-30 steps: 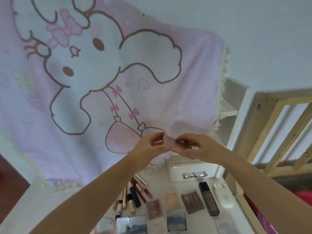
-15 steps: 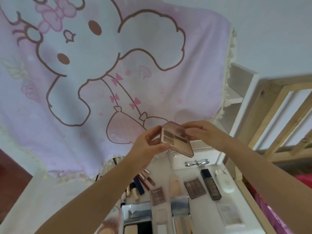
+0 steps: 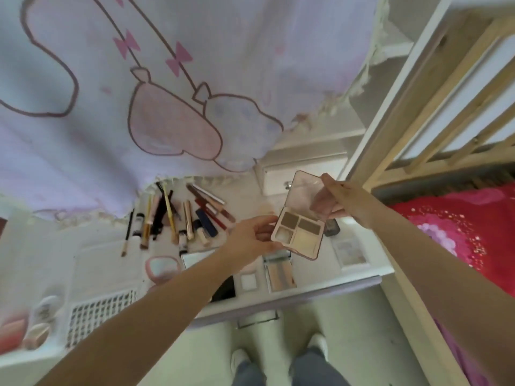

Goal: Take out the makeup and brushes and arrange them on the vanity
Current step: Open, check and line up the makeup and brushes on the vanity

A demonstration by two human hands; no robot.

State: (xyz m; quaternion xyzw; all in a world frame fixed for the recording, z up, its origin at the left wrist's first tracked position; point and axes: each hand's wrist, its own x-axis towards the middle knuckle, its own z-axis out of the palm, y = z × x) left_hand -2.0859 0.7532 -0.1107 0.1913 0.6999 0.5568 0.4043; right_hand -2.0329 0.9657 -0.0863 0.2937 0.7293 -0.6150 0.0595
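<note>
An open pink eyeshadow palette [image 3: 299, 232] with four brown and pale pans hangs above the white vanity [image 3: 359, 274]. My left hand [image 3: 252, 238] grips its base at the left edge. My right hand [image 3: 331, 199] pinches the clear lid, which stands lifted. Below lie several brushes and pencils [image 3: 164, 215] in a row at the back, with lipsticks [image 3: 211, 210] beside them. Open compacts [image 3: 278, 271] and a small pink mirror [image 3: 163, 267] rest near the front edge.
A pink cartoon blanket [image 3: 167, 93] hangs behind the vanity. A white drawer box [image 3: 303, 171] stands at the back right. A white basket [image 3: 94, 305] and sponges [image 3: 25, 327] sit left. A wooden bed frame [image 3: 446, 107] and red bedding [image 3: 457, 232] are on the right.
The view has tipped down toward the vanity. The palette has come lower, and its lid, shut a second ago, now stands fully raised in my right hand.
</note>
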